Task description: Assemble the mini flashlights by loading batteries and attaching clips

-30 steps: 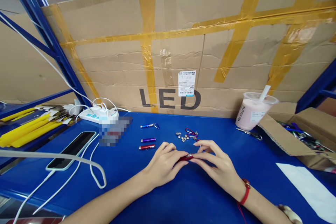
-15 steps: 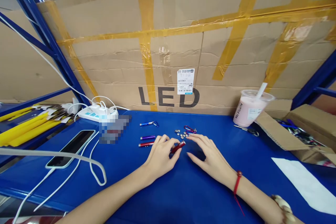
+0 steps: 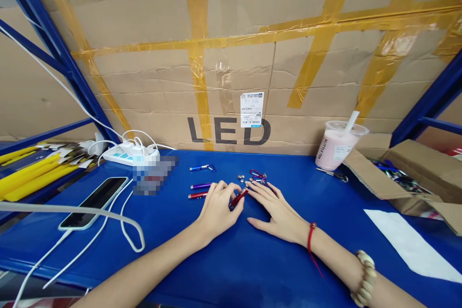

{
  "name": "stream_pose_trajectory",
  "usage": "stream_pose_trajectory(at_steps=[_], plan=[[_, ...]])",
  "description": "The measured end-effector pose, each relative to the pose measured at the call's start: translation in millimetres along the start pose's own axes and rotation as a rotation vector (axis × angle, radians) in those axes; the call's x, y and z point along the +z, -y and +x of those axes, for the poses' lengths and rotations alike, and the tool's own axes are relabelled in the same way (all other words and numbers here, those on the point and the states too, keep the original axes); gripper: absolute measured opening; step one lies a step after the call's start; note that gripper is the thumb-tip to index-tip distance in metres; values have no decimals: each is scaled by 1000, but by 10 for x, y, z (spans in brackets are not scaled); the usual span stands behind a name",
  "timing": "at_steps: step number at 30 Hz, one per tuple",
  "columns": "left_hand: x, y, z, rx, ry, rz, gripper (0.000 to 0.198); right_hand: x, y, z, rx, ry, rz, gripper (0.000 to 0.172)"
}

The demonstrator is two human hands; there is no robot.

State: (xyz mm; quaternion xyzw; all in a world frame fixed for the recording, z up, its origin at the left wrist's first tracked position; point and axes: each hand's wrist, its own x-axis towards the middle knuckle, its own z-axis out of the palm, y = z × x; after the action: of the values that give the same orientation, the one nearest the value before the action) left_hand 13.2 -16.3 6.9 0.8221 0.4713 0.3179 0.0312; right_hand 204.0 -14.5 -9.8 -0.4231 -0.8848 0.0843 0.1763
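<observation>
item: red penlight barrel (image 3: pixel 238 198), one, just below frame centre, tilted, its upper end to the right. judged light, stiff and smooth; a round body apt to roll or slip in the fingers. best held about the mid-length, ends left free.

left hand (image 3: pixel 217 206): centre of frame; grip narrow, thumb and fingers pinching the barrel.

right hand (image 3: pixel 278 212): right of centre, palm down; grip wide, thumb apart, fingers stretched toward the button cells (image 3: pixel 241 177). fingertip contact with a cell: cannot tell.

beyond, left of centre, on the blue surface (image 3: pixel 231 269): second red penlight (image 3: pixel 195 196), then purple tube (image 3: pixel 199 186). farther, at centre: the cells, beside a red carabiner (image 3: pixel 256 173). farthest: blue penlight (image 3: pixel 198 168) with clip.
</observation>
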Motion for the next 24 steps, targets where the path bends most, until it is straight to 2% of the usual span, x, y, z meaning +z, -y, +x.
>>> stream_pose_trajectory(at_steps=[8, 15, 20, 24], plan=[[7, 43, -15, 13, 88, -55, 10, 4, 44, 5, 27, -6, -11, 61], [-13, 47, 13, -6, -4, -41, 8, 8, 55, 31, -22, 14, -23, 64], [-95, 77, 62, 40, -75, 9, 11, -2, 58, 57, -18, 56, -10, 66], [-96, 100, 67, 31, -78, 17, 12, -20, 71, 57, -32, 49, 0, 62]])
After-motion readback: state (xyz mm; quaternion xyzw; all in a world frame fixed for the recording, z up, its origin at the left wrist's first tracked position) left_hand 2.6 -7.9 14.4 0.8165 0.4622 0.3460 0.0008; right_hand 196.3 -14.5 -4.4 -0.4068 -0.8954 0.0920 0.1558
